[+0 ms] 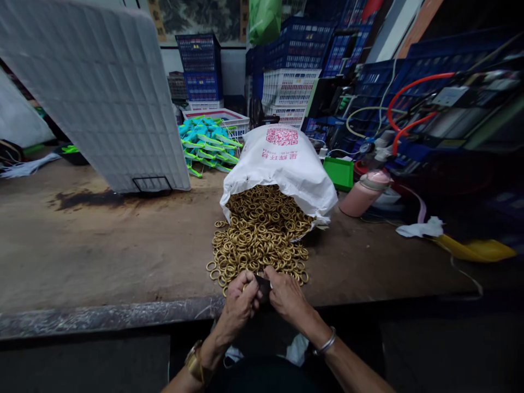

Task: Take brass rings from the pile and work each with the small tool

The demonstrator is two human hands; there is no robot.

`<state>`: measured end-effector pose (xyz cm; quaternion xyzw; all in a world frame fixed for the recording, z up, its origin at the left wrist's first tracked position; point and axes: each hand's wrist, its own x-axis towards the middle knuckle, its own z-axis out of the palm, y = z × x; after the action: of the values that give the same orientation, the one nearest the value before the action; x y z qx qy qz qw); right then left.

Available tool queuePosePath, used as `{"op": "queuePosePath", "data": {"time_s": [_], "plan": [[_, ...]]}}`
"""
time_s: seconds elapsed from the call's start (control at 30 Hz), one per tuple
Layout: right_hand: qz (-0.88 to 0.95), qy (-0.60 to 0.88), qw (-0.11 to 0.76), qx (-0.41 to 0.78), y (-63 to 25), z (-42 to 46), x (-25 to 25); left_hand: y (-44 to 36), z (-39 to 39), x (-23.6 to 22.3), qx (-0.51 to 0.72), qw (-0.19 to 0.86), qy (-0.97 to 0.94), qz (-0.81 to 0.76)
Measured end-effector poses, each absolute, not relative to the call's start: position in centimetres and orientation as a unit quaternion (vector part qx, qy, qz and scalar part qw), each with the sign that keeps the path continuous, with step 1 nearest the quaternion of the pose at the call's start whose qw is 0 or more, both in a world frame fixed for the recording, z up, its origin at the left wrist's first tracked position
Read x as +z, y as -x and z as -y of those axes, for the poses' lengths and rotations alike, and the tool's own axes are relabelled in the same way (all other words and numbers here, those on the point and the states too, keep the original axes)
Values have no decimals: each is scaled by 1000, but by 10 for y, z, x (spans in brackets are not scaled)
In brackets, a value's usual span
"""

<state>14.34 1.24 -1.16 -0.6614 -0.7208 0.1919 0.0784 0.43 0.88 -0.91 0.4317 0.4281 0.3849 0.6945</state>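
Both forearms [346, 352] aslant inward, left fingers [250, 292] in a curl, right fingers [273, 277] just beside them.

Rings [249, 248]: metal, brass-toned, smooth, dull sheen.
Sack [282, 166]: plastic-looking weave, matt, creased.
Desk [123, 251]: wood-like top, matt, stained; front edge scuffed, rough.
Crates [291, 87]: moulded plastic, latticed sides.
Green tray [339, 173]: plastic, smooth.
Bottle [361, 197]: plastic-looking, smooth, slightly glossy.
Bracelet [326, 343]: silvery metal, polished.
Watch [195, 361]: gold-toned metal, glossy.

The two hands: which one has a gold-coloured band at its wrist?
The left hand; its wrist wears the gold-coloured band, whereas the right hand has a silver bangle.
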Motion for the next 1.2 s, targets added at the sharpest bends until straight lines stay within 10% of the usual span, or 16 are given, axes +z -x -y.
{"op": "queuePosePath", "data": {"time_s": [0.23,0.53,1.2], "plan": [[658,671,246,237,-152,-19,-20,3,-6,-3,392,770,-339,-372],[438,551,347,620,-126,-12,-18,3,-11,-10,411,794,-258,-365],[480,527,386,585,-127,-8,-23,8,-10,-19,421,793,-250,-363]]}}
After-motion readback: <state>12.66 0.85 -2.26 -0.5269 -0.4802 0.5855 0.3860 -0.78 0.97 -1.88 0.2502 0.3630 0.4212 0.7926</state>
